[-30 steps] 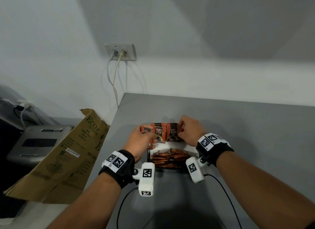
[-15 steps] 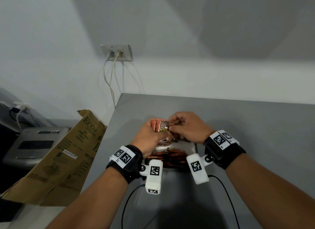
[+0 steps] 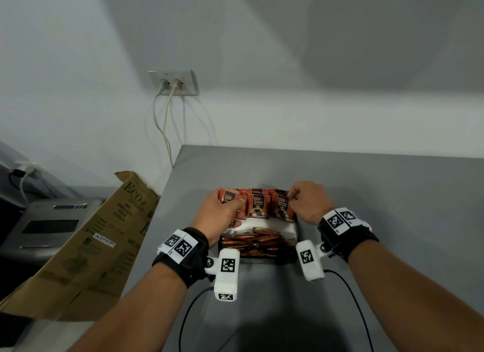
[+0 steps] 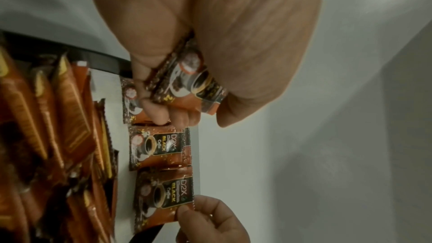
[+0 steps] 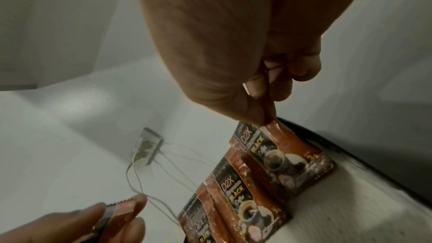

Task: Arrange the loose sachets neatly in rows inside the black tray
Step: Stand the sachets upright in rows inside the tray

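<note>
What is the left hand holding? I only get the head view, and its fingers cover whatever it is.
Observer: The left wrist view shows the left hand pinching a few stacked orange-and-black foil coffee sachets between thumb and fingers.
Operator: How is the right hand touching the row?
Observer: In the right wrist view, the right hand pinches the top edge of the end upright sachet between thumb and fingertip.
</note>
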`<state>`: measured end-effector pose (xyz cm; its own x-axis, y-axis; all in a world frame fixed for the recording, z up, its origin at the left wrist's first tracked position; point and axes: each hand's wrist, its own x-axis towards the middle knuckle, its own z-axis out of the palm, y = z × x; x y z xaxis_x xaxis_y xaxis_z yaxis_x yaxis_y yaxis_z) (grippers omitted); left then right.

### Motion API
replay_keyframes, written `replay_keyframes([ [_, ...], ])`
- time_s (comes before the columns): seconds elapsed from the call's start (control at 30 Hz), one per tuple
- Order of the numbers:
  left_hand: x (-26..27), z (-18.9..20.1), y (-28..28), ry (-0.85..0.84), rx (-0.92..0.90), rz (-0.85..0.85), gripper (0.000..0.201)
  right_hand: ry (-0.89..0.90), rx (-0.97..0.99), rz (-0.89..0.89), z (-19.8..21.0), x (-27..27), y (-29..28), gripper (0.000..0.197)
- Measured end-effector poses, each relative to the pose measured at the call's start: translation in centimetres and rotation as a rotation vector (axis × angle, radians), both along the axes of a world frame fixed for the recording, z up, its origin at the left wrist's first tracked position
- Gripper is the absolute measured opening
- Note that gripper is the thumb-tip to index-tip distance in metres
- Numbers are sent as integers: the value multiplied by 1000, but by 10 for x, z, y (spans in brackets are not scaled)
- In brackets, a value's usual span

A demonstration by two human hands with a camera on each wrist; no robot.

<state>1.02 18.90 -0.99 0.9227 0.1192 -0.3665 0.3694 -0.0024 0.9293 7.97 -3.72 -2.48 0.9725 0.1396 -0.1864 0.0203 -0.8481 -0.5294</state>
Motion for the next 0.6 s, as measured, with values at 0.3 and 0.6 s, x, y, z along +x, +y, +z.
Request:
replay_keyframes([
  [0.3,-7,5,0,20,-26,-23,10,-34,-25,16,-11,2,7,17],
  [0.6,-8,5,-1,109,-96,15,28,-108,-49,17,-19,-1,9,11],
])
